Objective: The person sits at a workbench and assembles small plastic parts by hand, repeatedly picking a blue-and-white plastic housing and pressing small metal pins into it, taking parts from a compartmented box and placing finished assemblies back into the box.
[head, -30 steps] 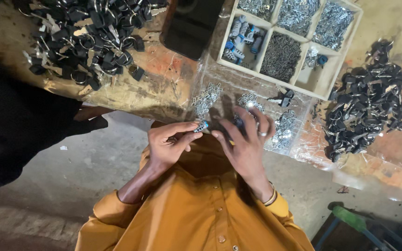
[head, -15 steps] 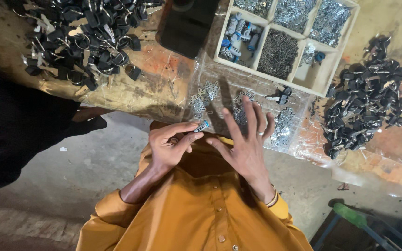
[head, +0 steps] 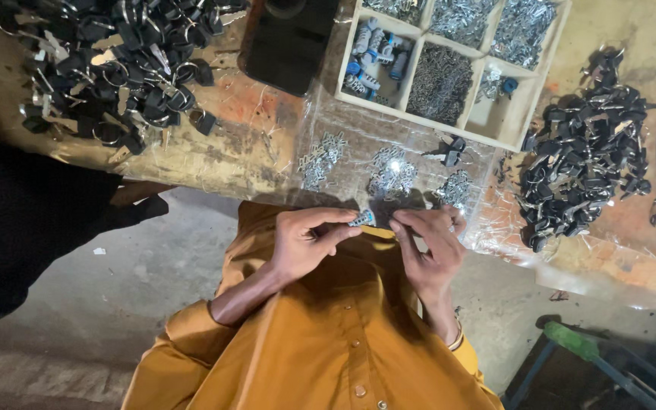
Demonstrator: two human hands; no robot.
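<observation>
We see a small silvery-blue metal cylinder (head: 361,219) pinched between the thumb and fingertips of the left hand (head: 309,243), held just in front of the worn wooden bench edge (head: 191,163) and above the person's mustard-yellow shirt (head: 320,342). The right hand (head: 428,244) sits just beside it, fingers curled inward near the cylinder, though we cannot tell whether they grip anything. Beyond the hands lie small heaps of silvery parts (head: 392,171) on clear plastic sheet (head: 495,228), a divided wooden tray (head: 521,121), and piles of black keys (head: 108,64) to either side.
</observation>
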